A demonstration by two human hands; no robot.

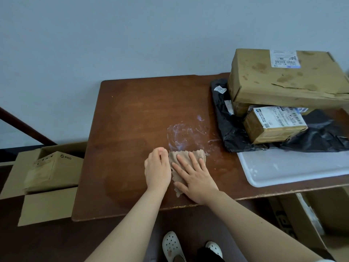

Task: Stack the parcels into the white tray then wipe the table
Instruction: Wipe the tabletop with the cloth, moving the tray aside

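Observation:
A beige rag (pixel 196 155) lies flat on the brown table (pixel 132 120) near its front edge. My right hand (pixel 194 178) presses on the rag with straight, spread fingers. My left hand (pixel 157 170) lies beside it and pinches the rag's left edge with curled fingers. A whitish wet smear (pixel 186 136) shows on the wood just beyond the rag. At the right, a white tray (pixel 283 170) holds a black plastic parcel (pixel 321 137), a small cardboard parcel (pixel 273 125) and a large cardboard parcel (pixel 287 78) on top.
Open cardboard boxes (pixel 49 171) stand on the floor left of the table, and more boxes (pixel 302 220) sit under its right side. A wall (pixel 132 35) rises right behind the table. My feet in white clogs (pixel 171 246) are below the front edge.

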